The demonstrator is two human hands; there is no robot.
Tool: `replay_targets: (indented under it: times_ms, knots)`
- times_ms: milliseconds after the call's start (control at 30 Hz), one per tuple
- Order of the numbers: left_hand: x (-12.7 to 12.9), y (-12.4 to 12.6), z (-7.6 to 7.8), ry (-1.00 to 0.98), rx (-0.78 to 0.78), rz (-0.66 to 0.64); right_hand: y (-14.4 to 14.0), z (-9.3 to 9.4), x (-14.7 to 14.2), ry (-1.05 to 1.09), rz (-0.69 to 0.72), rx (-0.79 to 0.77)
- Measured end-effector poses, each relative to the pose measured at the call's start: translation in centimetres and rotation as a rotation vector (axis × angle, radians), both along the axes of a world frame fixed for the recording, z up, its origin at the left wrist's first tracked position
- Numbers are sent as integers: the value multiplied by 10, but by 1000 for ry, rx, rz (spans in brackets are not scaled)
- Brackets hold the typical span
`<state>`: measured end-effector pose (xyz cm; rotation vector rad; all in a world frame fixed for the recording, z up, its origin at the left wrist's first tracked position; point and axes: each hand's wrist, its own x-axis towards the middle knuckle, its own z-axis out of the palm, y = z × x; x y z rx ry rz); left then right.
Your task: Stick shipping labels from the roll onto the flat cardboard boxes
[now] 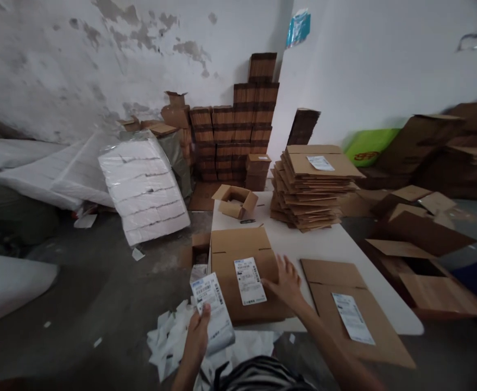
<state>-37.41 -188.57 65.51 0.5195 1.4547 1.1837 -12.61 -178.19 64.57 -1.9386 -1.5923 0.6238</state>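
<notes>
You face a white plaster wall (pixel 59 81) with grey peeling patches (pixel 189 50); a smoother pale wall (pixel 385 65) stands to your right. Dim light falls on the dark grey concrete floor (pixel 112 304) around your white, round-cornered worktop (pixel 324 245).

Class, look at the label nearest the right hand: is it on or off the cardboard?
On. The label lies flat on the cardboard, with brown showing above and below it; the right hand is at its edge.

Showing print too small or blurred to read on the held label stack (pixel 219 321), the box label (pixel 250 281), the flat-carton label (pixel 352 319) and the carton-pile label (pixel 320 163); displaying an illegible red mark (pixel 366 156) on a green object (pixel 372 140).
</notes>
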Motion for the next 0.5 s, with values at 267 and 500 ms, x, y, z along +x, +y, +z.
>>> replay_targets:
  times_ms: [267,500]
  knots:
    - [5,10,-1,-298,-88,54,-2,-8,68,376,-171,89]
    - [15,20,30,-485,-80,75,-6,9,88,581,-221,8]
